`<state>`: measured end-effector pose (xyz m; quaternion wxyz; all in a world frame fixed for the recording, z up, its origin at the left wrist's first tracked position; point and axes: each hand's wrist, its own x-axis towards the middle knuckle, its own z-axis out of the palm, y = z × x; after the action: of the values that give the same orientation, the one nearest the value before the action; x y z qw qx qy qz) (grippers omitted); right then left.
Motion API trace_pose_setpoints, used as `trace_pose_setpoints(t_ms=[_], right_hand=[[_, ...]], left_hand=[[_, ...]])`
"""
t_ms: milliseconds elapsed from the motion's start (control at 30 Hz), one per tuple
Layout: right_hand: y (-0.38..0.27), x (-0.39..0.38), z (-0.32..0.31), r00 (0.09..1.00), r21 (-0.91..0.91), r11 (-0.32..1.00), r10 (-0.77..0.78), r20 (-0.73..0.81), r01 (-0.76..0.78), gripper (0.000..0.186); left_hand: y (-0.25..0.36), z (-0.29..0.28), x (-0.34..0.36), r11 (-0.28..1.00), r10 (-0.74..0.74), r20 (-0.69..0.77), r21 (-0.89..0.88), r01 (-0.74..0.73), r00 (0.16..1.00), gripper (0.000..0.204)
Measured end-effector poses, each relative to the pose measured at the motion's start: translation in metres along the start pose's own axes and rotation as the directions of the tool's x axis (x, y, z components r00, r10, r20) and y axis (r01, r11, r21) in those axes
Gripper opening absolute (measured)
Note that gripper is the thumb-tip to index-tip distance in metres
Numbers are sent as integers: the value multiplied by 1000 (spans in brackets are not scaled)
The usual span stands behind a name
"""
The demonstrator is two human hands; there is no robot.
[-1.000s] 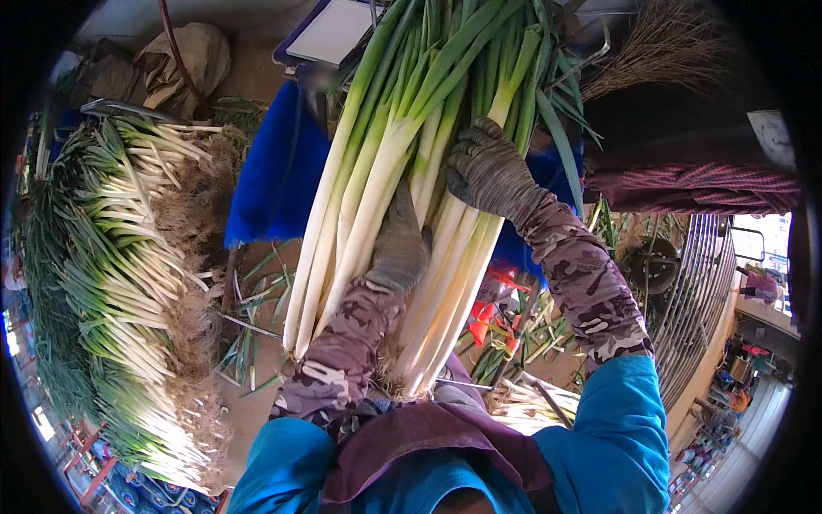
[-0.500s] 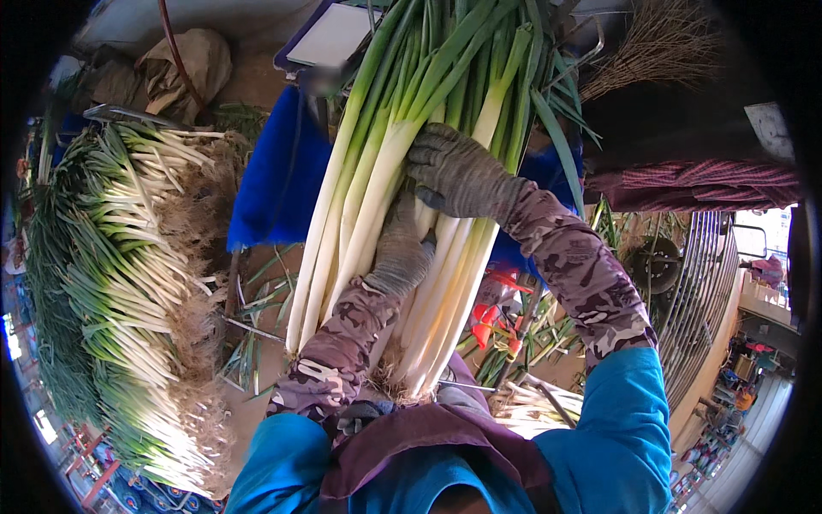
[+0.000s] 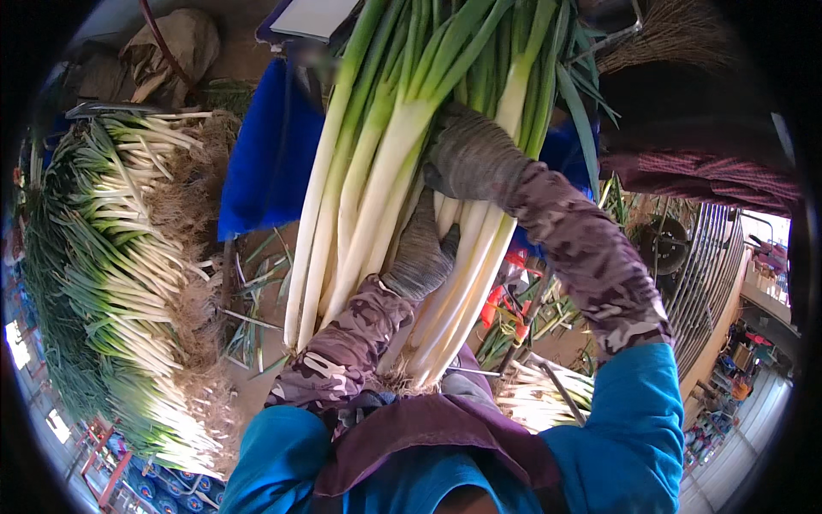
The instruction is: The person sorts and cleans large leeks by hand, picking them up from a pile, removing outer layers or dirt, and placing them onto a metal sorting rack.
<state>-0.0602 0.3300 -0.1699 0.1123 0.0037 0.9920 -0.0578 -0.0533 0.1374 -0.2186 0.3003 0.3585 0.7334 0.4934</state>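
Note:
A large bundle of long leeks (image 3: 342, 240), white below and green above, stands upright before me, its roots near my body and its leaves toward the top. My left hand (image 3: 419, 248), in a grey glove, reaches into the middle between stalks, thumb apart, fingers stretched and partly hidden. Above it and to its right, my gloved right hand (image 3: 471, 146) curls onto the middle stalks where white turns green, its fingertips tucked in among them. Blue cloth (image 3: 265, 163) hangs behind the bundle on both sides.
A long heap of leeks (image 3: 128, 274) with dense roots lies at left. More leeks (image 3: 535, 394) lie lower right. A sack (image 3: 175, 47), a twig broom (image 3: 664, 34), a white board (image 3: 304, 17), a metal rack (image 3: 702, 265) and a red object (image 3: 497, 300) surround me, with loose leaves on the floor.
My right hand has shifted from the right-hand stalks toward the bundle's middle, closer over my left hand. My left thumb now stands farther out. The whole view has shifted slightly.

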Motion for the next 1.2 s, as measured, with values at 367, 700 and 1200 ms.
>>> trace_pose_setpoints(t_ms=[367,700,1200], right_hand=[[-5,18,-5,996,8,997,77,48,-77,35],[-8,-4,-13,959,-109,993,-74,-273,46,30],[-1,-29,-15,866,-95,977,-212,-452,190,16]], left_hand=[[19,-85,-6,718,281,-19,668,-197,960,83],[4,-68,19,642,168,-38,762,-80,985,80],[5,-93,46,987,-158,219,58,148,963,83]])
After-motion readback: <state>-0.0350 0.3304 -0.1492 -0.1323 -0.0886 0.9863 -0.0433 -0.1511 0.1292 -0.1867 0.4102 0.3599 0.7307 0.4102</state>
